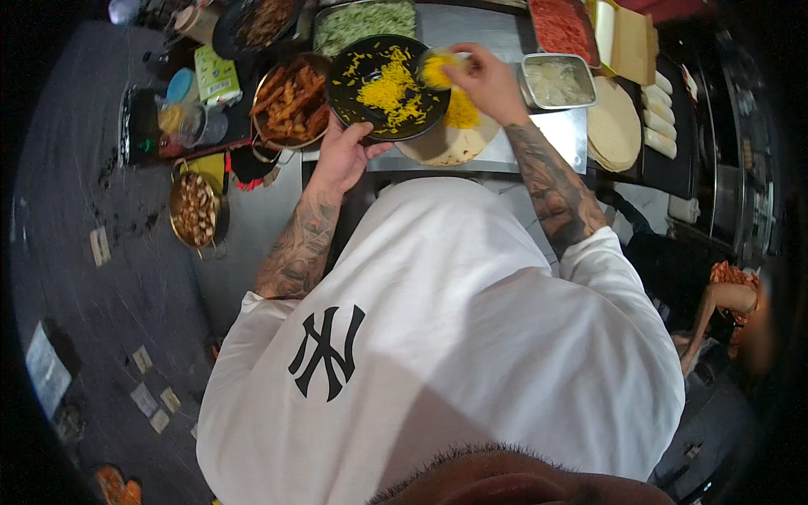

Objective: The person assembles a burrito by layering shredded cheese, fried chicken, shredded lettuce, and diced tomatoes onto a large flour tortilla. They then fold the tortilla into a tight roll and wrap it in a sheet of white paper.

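My left hand (343, 158) grips the near rim of a black bowl (345, 105), thumb on top. Yellow rice (390, 87) lies inside it, with grains spread over the dark wall. Just right of the bowl, my right hand (486, 80) is closed on a small round cup (436, 71) that looks full of yellow rice; its edges are blurred. Below both hands a flat tortilla (433, 151) rests on the metal worktop, partly covered by the bowl. More yellow rice (462, 109) sits on the tortilla, under my right hand.
Left of the bowl stand a pan of browned strips (290, 101) and a smaller pan of chopped pieces (195, 210). Trays of shredded greens (366, 25), red filling (562, 34) and pale shreds (557, 82) line the back. Stacked tortillas (614, 126) and white rolls (660, 118) lie right.
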Available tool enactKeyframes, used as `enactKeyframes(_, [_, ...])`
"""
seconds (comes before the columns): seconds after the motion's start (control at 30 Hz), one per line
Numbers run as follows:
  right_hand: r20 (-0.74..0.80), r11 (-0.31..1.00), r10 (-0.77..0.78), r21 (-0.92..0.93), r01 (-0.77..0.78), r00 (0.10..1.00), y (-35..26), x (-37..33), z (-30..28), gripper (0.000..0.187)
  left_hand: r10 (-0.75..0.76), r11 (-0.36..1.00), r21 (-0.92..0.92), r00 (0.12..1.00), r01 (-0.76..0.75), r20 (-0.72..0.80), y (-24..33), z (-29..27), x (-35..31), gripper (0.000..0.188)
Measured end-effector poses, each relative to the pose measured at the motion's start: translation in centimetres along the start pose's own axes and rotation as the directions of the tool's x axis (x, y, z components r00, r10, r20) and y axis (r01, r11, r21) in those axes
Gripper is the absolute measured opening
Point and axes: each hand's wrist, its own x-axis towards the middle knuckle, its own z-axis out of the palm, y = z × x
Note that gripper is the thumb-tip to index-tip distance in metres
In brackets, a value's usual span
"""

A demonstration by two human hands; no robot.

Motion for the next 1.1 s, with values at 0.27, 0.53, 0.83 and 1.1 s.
enactKeyframes(0.27, [-0.345, 0.932, -0.268, -0.330, 0.151, 0.899, -0.5, -0.9, -5.2, 0.064, -0.142, 0.986, -0.063, 0.973, 0.156, 0.182, -2.7, 6.8, 8.3, 0.058])
enactKeyframes(0.53, [-0.569, 0.947, 0.265, 0.002, -0.322, 0.779, 7.1, -15.3, -17.3, 0.035, -0.243, 0.967, -0.026, 0.949, 0.253, 0.199, -5.3, 10.3, 23.5, 0.041])
enactKeyframes(0.83, [-0.591, 0.865, 0.473, 0.169, -0.473, 0.653, 10.9, -25.4, -16.4, 0.033, -0.337, 0.938, 0.133, 0.933, 0.320, 0.129, -6.5, 12.3, 28.7, 0.036])
enactKeyframes(1.1, [-0.498, 0.940, 0.334, 0.116, -0.320, 0.800, 10.5, -18.9, -15.1, 0.031, -0.396, 0.892, 0.244, 0.918, 0.380, 0.018, -5.3, 10.0, 26.5, 0.028])
